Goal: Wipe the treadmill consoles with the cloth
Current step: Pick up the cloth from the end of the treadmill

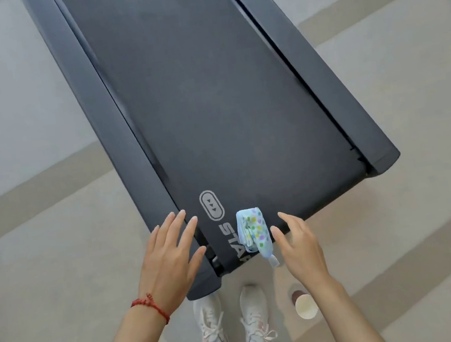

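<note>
Neither grip holds anything: the right hand [296, 243] has relaxed, slightly spread fingers reaching toward the cloth [254, 232], and the left hand [166, 255] is flat and open with straight fingers over the near left rail of the treadmill [208, 100].

The cloth, a small folded bundle with coloured spots, lies at the near end of the belt, partly over the white lettering, its lower end hanging past the belt edge. It sits just beside the right thumb, between the two hands and much closer to the right; whether the thumb touches it I cannot tell.

Risks from here, as I judge them: a careless pinch could catch only the outer fold, so the bundle falls open or slips off the belt edge to the floor. A paper cup [306, 306] stands on the floor under the right forearm, beside the right shoe [253, 307]; a step or a dropped cloth could knock it over. No console is in view, so wiping has not begun here.
</note>
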`<state>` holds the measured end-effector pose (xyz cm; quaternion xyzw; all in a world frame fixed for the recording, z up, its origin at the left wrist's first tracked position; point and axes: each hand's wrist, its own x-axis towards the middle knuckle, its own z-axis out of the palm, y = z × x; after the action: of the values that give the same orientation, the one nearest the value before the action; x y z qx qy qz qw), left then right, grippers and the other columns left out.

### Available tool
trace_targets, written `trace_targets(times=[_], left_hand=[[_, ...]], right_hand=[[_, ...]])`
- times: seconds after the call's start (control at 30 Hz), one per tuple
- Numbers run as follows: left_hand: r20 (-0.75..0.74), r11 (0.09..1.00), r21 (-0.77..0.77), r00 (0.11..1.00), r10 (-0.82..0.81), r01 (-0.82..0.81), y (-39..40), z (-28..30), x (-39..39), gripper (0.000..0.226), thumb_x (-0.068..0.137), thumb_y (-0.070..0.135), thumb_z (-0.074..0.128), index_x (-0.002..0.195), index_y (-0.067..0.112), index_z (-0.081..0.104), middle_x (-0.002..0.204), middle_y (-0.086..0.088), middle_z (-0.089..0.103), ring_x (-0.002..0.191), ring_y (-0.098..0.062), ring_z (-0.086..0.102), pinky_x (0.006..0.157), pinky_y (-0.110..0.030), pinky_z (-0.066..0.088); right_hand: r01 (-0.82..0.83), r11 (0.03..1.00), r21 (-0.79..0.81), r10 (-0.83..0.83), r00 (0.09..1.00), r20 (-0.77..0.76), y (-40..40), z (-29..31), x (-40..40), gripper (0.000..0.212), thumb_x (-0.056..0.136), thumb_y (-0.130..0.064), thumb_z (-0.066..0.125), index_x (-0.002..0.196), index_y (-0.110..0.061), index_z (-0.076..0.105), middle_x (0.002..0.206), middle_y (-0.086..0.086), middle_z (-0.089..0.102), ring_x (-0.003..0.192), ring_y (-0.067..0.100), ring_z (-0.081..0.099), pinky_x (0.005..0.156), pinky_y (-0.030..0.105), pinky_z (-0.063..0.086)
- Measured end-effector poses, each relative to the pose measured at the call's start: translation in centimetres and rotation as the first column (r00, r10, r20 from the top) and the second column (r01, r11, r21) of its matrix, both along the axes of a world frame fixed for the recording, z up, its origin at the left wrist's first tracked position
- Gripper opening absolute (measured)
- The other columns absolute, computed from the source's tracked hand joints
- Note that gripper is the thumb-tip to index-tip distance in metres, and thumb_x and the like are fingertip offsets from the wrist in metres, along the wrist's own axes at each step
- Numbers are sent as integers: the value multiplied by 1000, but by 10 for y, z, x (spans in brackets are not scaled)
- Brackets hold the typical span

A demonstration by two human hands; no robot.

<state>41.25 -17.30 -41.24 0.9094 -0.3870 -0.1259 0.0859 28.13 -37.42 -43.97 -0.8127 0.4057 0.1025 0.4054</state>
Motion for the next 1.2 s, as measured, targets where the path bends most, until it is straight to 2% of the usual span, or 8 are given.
trace_targets(times=[0.2,0.3,0.53,0.7,0.8,0.97,1.1,1.2], left_hand=[[-24,1000,12,1000,-7,7,-1,-92,3,62,99,46,17,126,5,54,130,-18,53,123,-31,39,100,-43,30],[-47,999,33,999,6,-5,2,-125,3,63,99,47,15,127,5,53,131,-17,53,124,-32,40,99,-46,37],[-99,997,78,995,29,-21,18,-178,3,65,99,48,16,128,4,54,133,-17,51,125,-33,41,98,-50,39],[-107,997,58,993,48,-42,21,-191,-1,64,99,47,17,127,4,55,133,-17,51,125,-33,40,99,-50,37],[-115,998,44,992,54,-49,20,-195,-2,62,99,47,18,128,5,54,133,-17,51,126,-32,40,99,-51,38],[-109,998,24,992,59,-56,19,-196,-3,62,98,47,19,127,5,54,133,-17,51,126,-32,39,100,-48,35],[-102,998,9,992,69,-68,21,-183,0,62,99,47,18,127,5,54,132,-17,51,125,-33,40,97,-51,40],[-89,996,2,992,89,-89,24,-161,3,65,99,48,15,126,4,55,131,-18,52,125,-32,38,96,-51,41]], right_hand=[[120,988,97,-116,992,-39,4,-109,13,36,94,-30,44,128,-20,46,130,0,50,115,12,46,88,25,37],[176,980,96,-170,983,-67,4,-150,20,36,93,-30,45,127,-19,48,129,2,51,116,15,47,86,24,35],[266,963,38,-262,962,-83,6,-211,25,37,88,-31,54,122,-17,51,122,5,51,109,21,51,84,34,43],[427,901,71,-423,903,-74,11,-223,31,50,81,-31,65,124,-10,49,111,6,54,102,21,54,86,35,44],[470,877,98,-461,882,-103,15,-231,33,44,75,-34,71,109,-9,57,102,8,60,97,24,57,81,29,41],[455,874,170,-443,890,-104,22,-233,38,31,71,-39,73,83,-11,65,93,13,64,81,23,59,75,31,44],[415,871,264,-422,906,-31,30,-205,45,21,73,-29,74,81,-14,61,92,6,60,79,17,56,77,31,46],[439,797,416,-489,872,18,35,-171,50,18,76,-20,71,85,-13,57,83,1,65,72,12,61,64,23,50]])
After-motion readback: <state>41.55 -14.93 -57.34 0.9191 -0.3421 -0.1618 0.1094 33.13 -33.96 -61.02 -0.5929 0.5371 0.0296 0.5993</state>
